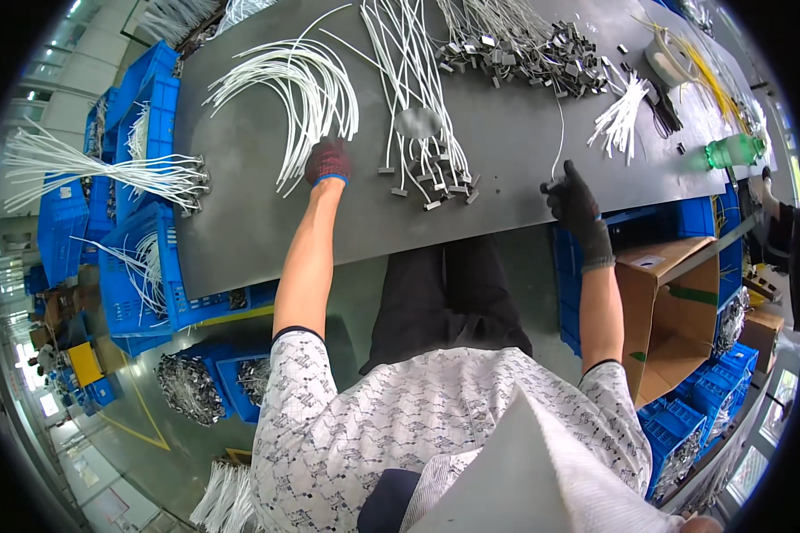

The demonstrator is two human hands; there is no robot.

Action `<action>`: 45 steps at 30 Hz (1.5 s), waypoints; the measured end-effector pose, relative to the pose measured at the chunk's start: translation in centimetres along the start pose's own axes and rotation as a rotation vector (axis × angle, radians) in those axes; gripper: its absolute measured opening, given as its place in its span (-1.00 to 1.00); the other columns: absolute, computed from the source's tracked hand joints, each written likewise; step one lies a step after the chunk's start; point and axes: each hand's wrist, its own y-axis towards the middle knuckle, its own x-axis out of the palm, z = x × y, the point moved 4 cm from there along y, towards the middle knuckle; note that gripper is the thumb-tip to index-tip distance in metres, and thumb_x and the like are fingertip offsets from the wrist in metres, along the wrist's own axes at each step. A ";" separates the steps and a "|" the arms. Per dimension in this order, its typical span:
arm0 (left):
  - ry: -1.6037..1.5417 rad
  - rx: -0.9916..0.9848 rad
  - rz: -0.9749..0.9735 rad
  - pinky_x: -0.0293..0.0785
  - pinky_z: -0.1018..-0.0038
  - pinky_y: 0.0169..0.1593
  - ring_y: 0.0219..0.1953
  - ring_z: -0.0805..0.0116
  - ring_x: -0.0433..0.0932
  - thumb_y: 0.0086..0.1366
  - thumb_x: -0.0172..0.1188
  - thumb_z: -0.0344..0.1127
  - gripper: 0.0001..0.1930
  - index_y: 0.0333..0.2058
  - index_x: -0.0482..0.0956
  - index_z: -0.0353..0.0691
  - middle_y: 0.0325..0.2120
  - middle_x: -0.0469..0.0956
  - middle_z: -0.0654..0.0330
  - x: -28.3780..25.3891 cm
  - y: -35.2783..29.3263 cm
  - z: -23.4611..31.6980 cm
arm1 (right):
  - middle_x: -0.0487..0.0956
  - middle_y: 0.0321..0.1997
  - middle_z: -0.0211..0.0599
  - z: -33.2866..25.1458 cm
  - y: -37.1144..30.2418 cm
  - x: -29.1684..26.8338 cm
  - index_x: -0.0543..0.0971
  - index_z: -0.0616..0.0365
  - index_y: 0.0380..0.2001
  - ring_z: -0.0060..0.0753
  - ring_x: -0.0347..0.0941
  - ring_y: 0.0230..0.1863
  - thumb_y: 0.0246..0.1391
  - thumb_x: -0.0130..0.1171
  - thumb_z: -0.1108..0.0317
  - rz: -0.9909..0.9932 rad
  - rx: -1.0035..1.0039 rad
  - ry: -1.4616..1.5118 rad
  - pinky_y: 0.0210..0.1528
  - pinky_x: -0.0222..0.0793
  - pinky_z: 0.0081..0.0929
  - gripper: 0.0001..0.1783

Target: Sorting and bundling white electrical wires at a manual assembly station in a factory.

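A curved bundle of white cables [316,75] lies at the left of the grey table. My left hand [331,162], in a dark red glove, is closed at the near end of this bundle, its fingertips partly hidden. Over the table's near edge on the right is my right hand [574,206] in a black glove. Its thumb and fingers appear pinched on the end of a thin white cable [561,129], which runs back to a heap of cables with grey metal connectors [542,58]. Between my hands lies a spread of white cables with connectors [418,89].
The grey table [267,240] also bears short white cables [620,120], a green bottle [734,152] and a tape roll [669,58]. Blue crates [138,271] with cables stand at the left. A cardboard box [676,311] sits below the table's right side.
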 end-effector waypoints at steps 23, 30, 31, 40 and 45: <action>-1.896 -0.041 -1.040 0.68 0.25 -0.14 -0.25 0.20 0.64 0.33 0.18 -0.49 -0.89 -0.18 0.51 -0.31 -0.36 0.57 0.10 3.9 -19.5 15.5 | 0.61 -0.20 0.17 31.3 -16.3 -7.4 0.59 0.25 -0.23 0.29 0.52 -0.11 0.20 0.04 0.24 0.278 -0.395 -1.134 -0.10 0.42 0.00 -0.71; -2.165 -0.028 -0.465 0.72 0.18 -0.28 -0.39 0.18 0.68 0.35 0.18 -0.42 -0.89 -0.19 0.46 -0.25 -0.38 0.62 0.08 0.2 -19.1 24.0 | 0.63 -0.27 0.12 24.1 -13.3 -3.6 0.62 0.18 -0.25 0.24 0.57 -0.15 0.16 0.01 0.35 0.324 -0.363 -1.494 -0.16 0.50 0.01 -0.77; -2.170 -0.023 -0.359 0.72 0.21 -0.28 -0.39 0.19 0.68 0.36 0.16 -0.42 -0.90 -0.20 0.46 -0.25 -0.39 0.62 0.08 -1.1 -18.2 23.6 | 0.63 -0.28 0.12 24.7 -13.2 -4.7 0.62 0.17 -0.26 0.23 0.58 -0.16 0.15 -0.01 0.37 0.322 -0.323 -1.533 -0.17 0.51 0.02 -0.77; -1.934 0.288 0.138 0.69 0.36 -0.29 -0.47 0.32 0.65 0.38 0.17 -0.38 -0.89 -0.29 0.54 -0.32 -0.46 0.63 0.12 -5.0 -16.0 21.6 | 0.64 -0.24 0.11 30.6 -15.9 -9.0 0.63 0.14 -0.27 0.22 0.59 -0.16 0.14 0.05 0.31 0.254 -0.096 -1.544 -0.17 0.51 0.02 -0.78; -1.693 0.253 -0.357 0.70 0.35 -0.30 -0.47 0.31 0.66 0.34 0.21 -0.36 -0.86 -0.27 0.55 -0.33 -0.45 0.64 0.10 0.1 -18.7 23.2 | 0.65 -0.22 0.06 30.2 -17.2 -7.1 0.63 0.09 -0.24 0.18 0.59 -0.14 0.16 0.02 0.30 0.204 -0.229 -1.458 -0.15 0.51 0.01 -0.77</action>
